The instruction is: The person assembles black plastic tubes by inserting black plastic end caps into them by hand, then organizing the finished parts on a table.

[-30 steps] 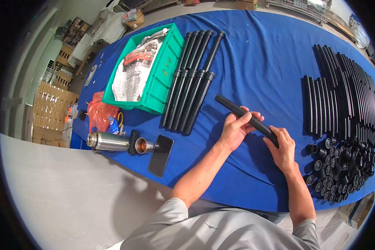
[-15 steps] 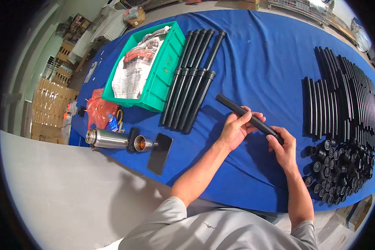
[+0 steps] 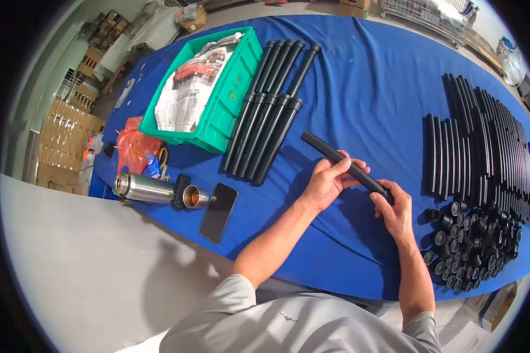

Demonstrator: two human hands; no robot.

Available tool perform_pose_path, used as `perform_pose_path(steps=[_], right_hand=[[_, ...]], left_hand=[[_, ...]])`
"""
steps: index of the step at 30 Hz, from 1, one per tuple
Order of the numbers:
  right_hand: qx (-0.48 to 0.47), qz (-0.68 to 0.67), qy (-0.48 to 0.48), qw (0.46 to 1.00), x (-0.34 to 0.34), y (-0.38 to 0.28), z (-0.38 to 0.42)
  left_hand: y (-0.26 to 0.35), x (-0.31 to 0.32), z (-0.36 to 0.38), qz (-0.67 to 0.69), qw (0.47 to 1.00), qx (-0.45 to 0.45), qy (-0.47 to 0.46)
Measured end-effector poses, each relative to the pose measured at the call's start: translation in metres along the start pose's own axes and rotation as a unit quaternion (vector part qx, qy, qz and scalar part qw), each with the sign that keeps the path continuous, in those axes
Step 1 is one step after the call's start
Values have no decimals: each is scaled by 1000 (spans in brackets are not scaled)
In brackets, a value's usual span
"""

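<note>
A black tube (image 3: 324, 150) slants above the blue table (image 3: 365, 82), held by both hands. My left hand (image 3: 330, 179) grips its middle. My right hand (image 3: 393, 209) is closed around its near end, where a black cap sits; the fingers hide that end. Close to my right hand lies a heap of black end caps (image 3: 477, 241). Beyond the heap, a long row of bare black tubes (image 3: 483, 141) lies side by side. Several capped tubes (image 3: 268, 126) lie in two rows left of my left hand.
A green crate (image 3: 218, 112) lined with newspaper stands at the far left. Near the table's front edge lie a steel flask (image 3: 144, 188), its cup (image 3: 191, 197), a dark phone (image 3: 218, 205) and an orange bag (image 3: 134, 147). Cardboard and racks stand on the floor beyond.
Both hands keep their grip on the tube. The right hand has shifted slightly around the tube's near end. The view has drifted a little to the left.
</note>
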State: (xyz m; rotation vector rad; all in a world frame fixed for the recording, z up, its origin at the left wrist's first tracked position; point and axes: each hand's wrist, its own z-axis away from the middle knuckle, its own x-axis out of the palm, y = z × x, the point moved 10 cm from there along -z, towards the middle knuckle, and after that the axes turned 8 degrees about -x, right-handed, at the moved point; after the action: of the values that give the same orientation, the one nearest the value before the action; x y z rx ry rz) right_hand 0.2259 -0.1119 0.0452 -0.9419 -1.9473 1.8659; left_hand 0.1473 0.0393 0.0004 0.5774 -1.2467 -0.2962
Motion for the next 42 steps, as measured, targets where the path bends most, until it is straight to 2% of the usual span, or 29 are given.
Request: perform_pose_path(steps=[3, 6, 9, 11, 12, 15, 16, 20, 23, 32, 35, 36, 39, 40, 42], right_hand=[[0, -7, 0, 1000, 2, 2, 1], [-96, 120, 26, 988, 0, -16, 2], [-246, 254, 47, 934, 2, -44, 2], [-59, 69, 35, 995, -4, -12, -1], [38, -27, 28, 999, 0, 5, 2], [41, -51, 38, 997, 1, 14, 2], [-18, 38, 54, 998, -4, -1, 1], [-71, 91, 45, 992, -3, -11, 2], [-22, 16, 44, 999, -3, 3, 2], [-37, 41, 42, 998, -3, -1, 0], [-71, 116, 44, 990, -3, -14, 1], [-126, 165, 48, 977, -3, -24, 1], [-178, 191, 57, 964, -1, -40, 5], [-126, 153, 26, 980, -1, -24, 3], [29, -54, 14, 998, 3, 3, 2]], left_hand=[[1, 2, 1, 9, 1000, 0, 0], [1, 4, 2, 17, 1000, 8, 14], [1, 0, -1, -3, 1000, 19, 12], [0, -2, -2, -9, 1000, 23, 1], [1, -1, -1, -3, 1000, 24, -5], [-2, -1, -1, 3, 1000, 17, 8], [-3, -2, -1, 4, 1000, 12, 16], [-2, 1, -2, -4, 1000, 13, 6], [0, -2, 0, -16, 1000, 20, 8], [-2, -2, 1, -22, 999, 25, 24], [-1, -1, 0, -12, 999, 25, 19], [-1, -2, 0, -6, 1000, 24, 19], [1, -1, 1, -17, 1000, 25, 7], [3, 1, 2, -25, 999, 26, 2], [5, 3, 2, -17, 999, 34, -17]])
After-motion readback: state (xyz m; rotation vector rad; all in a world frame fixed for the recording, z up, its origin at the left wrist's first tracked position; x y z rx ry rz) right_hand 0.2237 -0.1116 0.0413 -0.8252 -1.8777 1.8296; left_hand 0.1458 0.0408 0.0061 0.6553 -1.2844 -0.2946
